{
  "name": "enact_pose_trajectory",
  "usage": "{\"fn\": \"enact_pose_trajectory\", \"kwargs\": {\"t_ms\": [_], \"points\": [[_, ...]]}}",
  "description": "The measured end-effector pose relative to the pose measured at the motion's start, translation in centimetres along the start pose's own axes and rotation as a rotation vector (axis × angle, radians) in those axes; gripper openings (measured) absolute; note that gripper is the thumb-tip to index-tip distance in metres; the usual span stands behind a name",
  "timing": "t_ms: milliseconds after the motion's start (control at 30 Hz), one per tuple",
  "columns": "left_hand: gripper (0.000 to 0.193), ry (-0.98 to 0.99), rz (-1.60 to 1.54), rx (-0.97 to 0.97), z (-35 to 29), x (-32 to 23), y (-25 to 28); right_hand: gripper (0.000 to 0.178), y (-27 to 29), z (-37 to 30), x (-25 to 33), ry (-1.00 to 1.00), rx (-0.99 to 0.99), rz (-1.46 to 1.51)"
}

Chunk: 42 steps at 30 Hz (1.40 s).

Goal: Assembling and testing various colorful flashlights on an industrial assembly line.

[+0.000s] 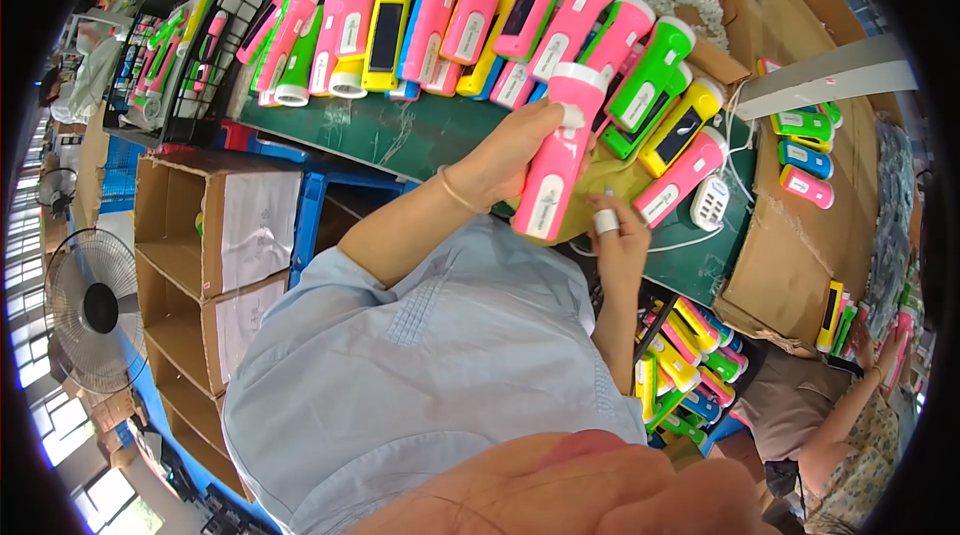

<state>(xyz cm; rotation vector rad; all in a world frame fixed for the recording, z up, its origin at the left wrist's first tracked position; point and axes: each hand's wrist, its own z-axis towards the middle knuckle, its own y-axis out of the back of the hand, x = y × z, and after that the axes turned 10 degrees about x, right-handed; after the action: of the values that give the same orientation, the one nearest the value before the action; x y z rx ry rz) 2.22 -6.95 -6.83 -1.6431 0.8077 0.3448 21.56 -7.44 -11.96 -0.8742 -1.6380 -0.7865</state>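
My left hand (515, 150) is closed around a pink flashlight (550, 180) with a white head, held tilted above the bench's front edge. A small white patch shows at the thumb. Just to the right, my right hand (624, 240) has its fingers curled, with a white band on one finger; whether something small sits in its fingertips I cannot make out. Behind the two hands lies an olive-yellow cloth (600, 197). Closest to the right hand on the bench are another pink flashlight (683, 177) and a yellow one (682, 127) with a dark panel.
Pink, green, yellow and blue flashlights (480, 5) are piled along the green bench (370, 135). A white power strip (710, 201) with a cord lies at right. Further off are a black crate (235, 35), cardboard compartments (180, 220), a fan (98, 307) and a co-worker's arm (845, 425).
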Motion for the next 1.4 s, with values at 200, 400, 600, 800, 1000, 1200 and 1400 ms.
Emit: {"fn": "enact_pose_trajectory", "kwargs": {"t_ms": [200,400,600,800,1000,1200,1400], "points": [[0.041,-0.252,0.693,0.204,-0.2,-3.4,-0.6,0.025,2.0,0.4,2.7,0.085,-0.021,0.191],[0.072,-0.566,1.284,-0.432,2.9,-6.1,-1.1,0.015,1.8,1.9,4.9,0.211,-0.007,0.054],[0.028,-0.084,-0.063,0.437,1.1,-5.2,0.8,0.01,-1.4,3.1,7.6,0.344,-0.073,-0.055],[0.025,-0.262,0.228,0.014,2.2,-1.6,0.1,0.019,-2.4,4.4,8.0,0.685,-0.127,-0.733],[0.027,-0.372,0.242,-0.078,1.6,-4.3,-1.3,0.018,-0.5,2.2,10.3,0.57,0.479,-0.236],[0.047,-0.437,0.389,0.053,2.2,-2.5,-2.1,0.021,-1.2,4.5,9.9,0.924,-0.176,-0.89],[0.044,-0.369,0.248,0.202,1.3,-3.4,-0.4,0.021,0.6,2.5,11.7,0.541,0.607,-0.278]]}}
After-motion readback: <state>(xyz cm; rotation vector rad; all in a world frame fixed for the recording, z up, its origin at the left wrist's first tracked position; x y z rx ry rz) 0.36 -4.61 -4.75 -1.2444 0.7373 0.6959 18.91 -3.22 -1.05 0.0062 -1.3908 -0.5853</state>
